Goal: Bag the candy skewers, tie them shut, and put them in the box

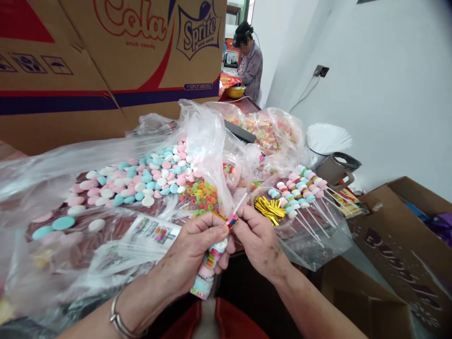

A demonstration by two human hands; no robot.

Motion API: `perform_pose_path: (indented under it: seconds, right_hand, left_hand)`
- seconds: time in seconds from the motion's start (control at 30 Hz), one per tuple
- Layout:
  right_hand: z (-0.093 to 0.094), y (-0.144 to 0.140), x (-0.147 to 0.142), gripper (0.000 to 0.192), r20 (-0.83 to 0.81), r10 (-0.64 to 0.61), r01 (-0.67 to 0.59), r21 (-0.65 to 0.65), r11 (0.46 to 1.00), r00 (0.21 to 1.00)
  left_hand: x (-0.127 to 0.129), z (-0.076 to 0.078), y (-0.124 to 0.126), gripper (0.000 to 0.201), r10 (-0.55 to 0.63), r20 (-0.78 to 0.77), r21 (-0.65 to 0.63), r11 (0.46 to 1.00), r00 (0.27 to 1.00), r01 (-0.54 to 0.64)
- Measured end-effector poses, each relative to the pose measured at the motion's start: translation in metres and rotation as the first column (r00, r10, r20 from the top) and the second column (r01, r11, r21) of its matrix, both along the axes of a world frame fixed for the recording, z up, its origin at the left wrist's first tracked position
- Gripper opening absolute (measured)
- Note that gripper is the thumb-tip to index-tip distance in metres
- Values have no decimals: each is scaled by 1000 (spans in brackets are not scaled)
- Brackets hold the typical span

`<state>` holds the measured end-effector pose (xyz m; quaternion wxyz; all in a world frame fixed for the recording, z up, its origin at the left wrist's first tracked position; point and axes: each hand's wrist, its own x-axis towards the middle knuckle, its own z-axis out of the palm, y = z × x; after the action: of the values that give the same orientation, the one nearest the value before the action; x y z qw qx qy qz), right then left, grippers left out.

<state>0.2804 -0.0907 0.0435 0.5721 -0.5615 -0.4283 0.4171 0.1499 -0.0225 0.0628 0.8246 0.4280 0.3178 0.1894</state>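
My left hand (pixel 201 240) is closed around the neck of a candy skewer (pixel 208 271) in a printed clear wrapper, its white stick pointing up and away. A gold twist tie (pixel 219 215) crosses the neck beside a small red and blue label. My right hand (pixel 259 240) pinches at the same neck from the other side, fingertips together by the label and tie; exactly what they grip is partly hidden. Right of the hands lies a bunch of gold twist ties (pixel 269 210). Several unwrapped candy skewers (pixel 296 190) rest on plastic beyond it.
Pink, blue and white marshmallows (pixel 141 181) spread over plastic at left, near printed wrappers (pixel 148 235). Ring gummies (pixel 199 195) lie in the middle. A large carton (pixel 141 52) stands behind. At right are a grey mug (pixel 335 169), white sticks (pixel 326 139) and an open box (pixel 406 263). A co-worker (pixel 250 66) stands far back.
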Motion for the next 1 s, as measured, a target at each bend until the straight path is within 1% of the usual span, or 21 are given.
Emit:
perform_pose_path:
  seconds: [0.1, 0.23, 0.3, 0.33, 0.4, 0.43, 0.47, 0.5, 0.53, 0.57, 0.6, 0.63, 0.67, 0.7, 0.77, 0.8, 0.87, 0.93, 1.0]
  right_hand:
    - [-4, 1, 3, 17, -88, 90, -92, -22, 995, 992]
    - [-2, 1, 3, 22, -111, 146, -151, -36, 988, 983]
    - [1, 1, 2, 22, -48, 146, -148, -40, 988, 988]
    - [2, 1, 2, 21, 17, 131, -131, -42, 991, 991]
    - [3, 1, 1, 19, 220, 85, -81, -24, 996, 972]
    - [3, 1, 0, 19, 354, 41, -50, 17, 999, 934]
    - [2, 1, 1, 19, 502, -22, -23, 83, 996, 865]
    - [2, 2, 2, 21, 645, -102, -15, 173, 985, 757]
    - [1, 2, 3, 23, 763, -188, -38, 269, 962, 618]
    - [0, 3, 6, 24, 843, -260, -99, 344, 934, 470]
    - [0, 4, 9, 25, 888, -309, -188, 386, 903, 340]
    - [1, 5, 14, 25, 913, -331, -292, 393, 872, 240]
    - [2, 7, 18, 25, 926, -336, -393, 377, 839, 172]
    - [3, 8, 23, 23, 936, -329, -477, 349, 807, 128]
    - [5, 10, 31, 21, 952, -294, -594, 289, 751, 91]
    - [6, 11, 34, 20, 959, -270, -634, 261, 728, 86]
    - [9, 12, 37, 17, 969, -231, -688, 226, 690, 87]
    - [10, 12, 36, 18, 973, -216, -716, 210, 666, 84]
    - [11, 9, 32, 22, 975, -214, -714, 196, 673, 66]
  left_hand:
    - [-3, 0, -1, 21, 45, -56, 34, 998, 997, -43]
    - [-4, 1, -2, 22, 91, -66, 81, 993, 994, -86]
    - [-3, 2, -2, 23, 116, -82, 115, 988, 990, -106]
    - [-3, 2, -1, 23, 130, -98, 130, 985, 987, -117]
    - [-2, 4, 0, 23, 154, -128, 145, 980, 980, -136]
    - [-1, 4, 1, 23, 162, -137, 142, 979, 977, -143]
    - [-1, 5, 2, 23, 165, -140, 133, 980, 976, -147]
    - [0, 5, 3, 24, 170, -135, 121, 981, 976, -154]
    - [1, 5, 4, 24, 174, -131, 109, 981, 976, -160]
    - [2, 5, 6, 25, 174, -130, 99, 982, 976, -162]
    - [2, 5, 8, 25, 160, -134, 94, 984, 978, -149]
    - [2, 4, 11, 24, 128, -146, 94, 989, 981, -115]
    - [2, 4, 15, 21, 77, -166, 96, 993, 983, -61]
    - [0, 4, 19, 18, 7, -193, 97, 995, 981, 12]
    - [-3, 5, 26, 9, -164, -266, 90, 977, 950, 193]
    - [-5, 6, 30, 4, -247, -309, 84, 955, 918, 285]
    - [-8, 7, 35, 8, -379, -382, 66, 898, 843, 434]
    - [-10, 7, 37, 13, -450, -414, 45, 858, 791, 511]
    - [-11, 7, 38, 12, -473, -424, 31, 844, 772, 535]
